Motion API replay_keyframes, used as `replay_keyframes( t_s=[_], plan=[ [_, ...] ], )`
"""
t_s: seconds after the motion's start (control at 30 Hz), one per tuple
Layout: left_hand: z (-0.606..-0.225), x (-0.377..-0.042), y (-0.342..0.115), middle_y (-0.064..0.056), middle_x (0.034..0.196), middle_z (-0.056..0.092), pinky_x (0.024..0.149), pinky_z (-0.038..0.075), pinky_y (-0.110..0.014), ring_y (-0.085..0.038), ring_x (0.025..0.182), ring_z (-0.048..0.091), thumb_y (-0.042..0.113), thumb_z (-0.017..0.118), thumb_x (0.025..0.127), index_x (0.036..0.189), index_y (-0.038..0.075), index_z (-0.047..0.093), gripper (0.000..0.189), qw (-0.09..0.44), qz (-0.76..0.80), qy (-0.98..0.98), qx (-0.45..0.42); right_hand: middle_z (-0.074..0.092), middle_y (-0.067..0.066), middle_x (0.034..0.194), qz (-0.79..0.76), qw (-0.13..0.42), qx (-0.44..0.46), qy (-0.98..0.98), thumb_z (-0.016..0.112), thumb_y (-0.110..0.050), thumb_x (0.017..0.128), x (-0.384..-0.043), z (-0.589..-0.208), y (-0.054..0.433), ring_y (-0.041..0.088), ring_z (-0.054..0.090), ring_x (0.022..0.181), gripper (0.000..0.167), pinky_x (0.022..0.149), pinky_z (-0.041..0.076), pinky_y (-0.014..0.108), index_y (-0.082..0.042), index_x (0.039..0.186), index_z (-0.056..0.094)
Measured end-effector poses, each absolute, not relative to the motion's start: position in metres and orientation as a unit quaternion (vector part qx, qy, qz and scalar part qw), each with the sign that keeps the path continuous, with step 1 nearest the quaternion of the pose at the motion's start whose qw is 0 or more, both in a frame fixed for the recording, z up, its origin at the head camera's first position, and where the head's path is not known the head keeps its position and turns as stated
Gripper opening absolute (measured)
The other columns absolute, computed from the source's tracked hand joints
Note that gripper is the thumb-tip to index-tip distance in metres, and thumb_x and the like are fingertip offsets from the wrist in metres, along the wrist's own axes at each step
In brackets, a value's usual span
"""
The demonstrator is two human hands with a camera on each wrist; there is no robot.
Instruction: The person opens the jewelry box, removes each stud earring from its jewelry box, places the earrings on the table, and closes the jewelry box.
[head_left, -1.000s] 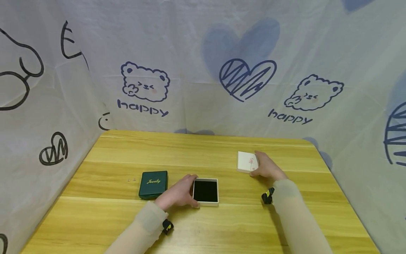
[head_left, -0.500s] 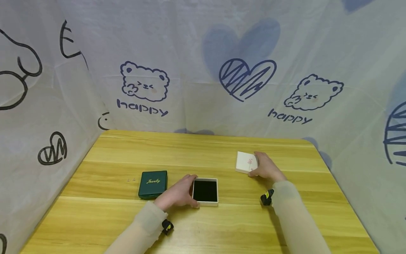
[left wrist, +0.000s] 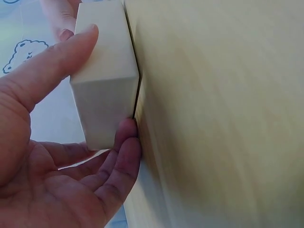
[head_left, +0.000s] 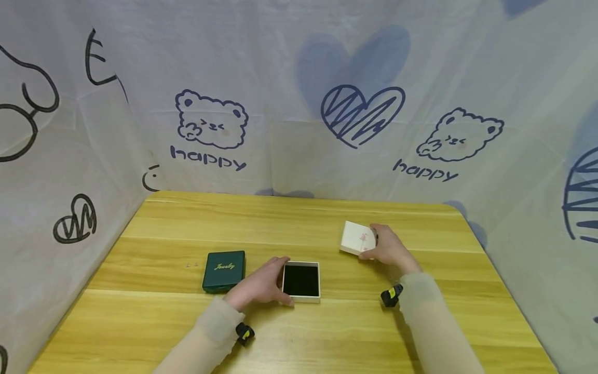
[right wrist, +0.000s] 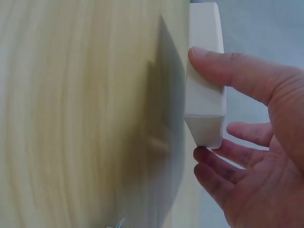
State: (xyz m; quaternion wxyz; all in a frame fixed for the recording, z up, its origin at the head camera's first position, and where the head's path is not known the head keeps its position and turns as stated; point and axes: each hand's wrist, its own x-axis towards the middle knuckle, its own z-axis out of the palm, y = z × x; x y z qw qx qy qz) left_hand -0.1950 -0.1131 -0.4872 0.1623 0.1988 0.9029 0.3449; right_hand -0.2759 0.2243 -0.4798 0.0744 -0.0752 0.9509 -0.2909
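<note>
A small white open-topped box (head_left: 301, 299) with a black lining stands mid-table. My left hand (head_left: 262, 283) grips it from its left side, thumb on the near wall and fingers toward the far corner. The left wrist view shows the thumb pressed on the white box wall (left wrist: 104, 102). My right hand (head_left: 390, 248) holds a white box lid (head_left: 353, 237) printed with a pink flower, at the back right. The right wrist view has the thumb on one side of the lid (right wrist: 205, 97) and fingertips at its far edge.
A dark green box (head_left: 224, 271) with gold "Jewelry" lettering lies left of my left hand. Two tiny pale pieces (head_left: 192, 265) lie beyond it to the left. Drawn-on white cloth (head_left: 289, 156) hangs behind the wooden table (head_left: 280, 343).
My right hand has drawn the white lid a little leftward and turned it slightly. My left hand stays at the box, and the view has shifted slightly.
</note>
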Motion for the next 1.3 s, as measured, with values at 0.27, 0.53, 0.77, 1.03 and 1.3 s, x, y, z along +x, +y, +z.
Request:
replay_keyframes(
  t_s=[0.27, 0.53, 0.77, 1.03, 1.3],
  plan=[
    [-0.491, -0.197, -0.114, -0.006, 0.093, 0.048, 0.069, 0.043, -0.035, -0.017, 0.075, 0.049, 0.026, 0.093, 0.067, 0.148, -0.009, 0.030, 0.108, 0.156, 0.350, 0.900, 0.206, 0.042, 0.029, 0.140, -0.315, 0.063, -0.086, 0.943, 0.088, -0.018, 0.073, -0.264, -0.473, 0.208, 0.040, 0.045, 0.122, 0.096, 0.105, 0.034, 0.053, 0.011, 0.145, 0.032],
    [-0.491, -0.198, -0.116, -0.009, 0.099, 0.052, 0.079, 0.046, -0.039, -0.020, 0.083, 0.052, 0.039, 0.090, 0.068, 0.150, -0.009, 0.024, 0.115, 0.158, 0.349, 0.901, 0.203, 0.043, 0.027, 0.140, -0.326, 0.059, -0.109, 0.937, 0.088, -0.018, 0.072, -0.251, -0.464, 0.189, 0.039, 0.047, 0.121, 0.096, 0.104, 0.036, 0.053, 0.007, 0.146, 0.034],
    [-0.484, -0.198, -0.117, -0.021, 0.147, 0.039, 0.106, 0.034, -0.051, -0.036, 0.134, 0.039, 0.042, 0.087, 0.073, 0.154, -0.002, 0.021, 0.113, 0.151, 0.368, 0.899, 0.183, 0.043, 0.023, 0.141, -0.333, 0.054, -0.131, 0.932, 0.089, -0.018, 0.070, -0.237, -0.457, 0.171, 0.038, 0.047, 0.122, 0.095, 0.103, 0.037, 0.053, 0.004, 0.146, 0.037],
    [-0.471, -0.201, -0.114, -0.014, 0.152, 0.034, 0.102, 0.039, -0.052, -0.034, 0.132, 0.042, 0.039, 0.085, 0.076, 0.156, 0.007, 0.021, 0.108, 0.091, 0.382, 0.896, 0.206, 0.043, 0.019, 0.142, -0.343, 0.050, -0.156, 0.925, 0.089, -0.019, 0.071, -0.222, -0.452, 0.152, 0.036, 0.049, 0.120, 0.092, 0.102, 0.039, 0.052, 0.002, 0.145, 0.041],
    [-0.465, -0.203, -0.110, -0.010, 0.159, 0.024, 0.104, 0.037, -0.055, -0.034, 0.138, 0.034, 0.039, 0.086, 0.075, 0.157, 0.014, 0.020, 0.108, 0.066, 0.392, 0.891, 0.219, 0.044, 0.018, 0.140, -0.337, 0.036, -0.198, 0.920, 0.090, -0.018, 0.070, -0.210, -0.447, 0.135, 0.034, 0.050, 0.120, 0.089, 0.101, 0.040, 0.051, 0.002, 0.144, 0.044]
  ],
)
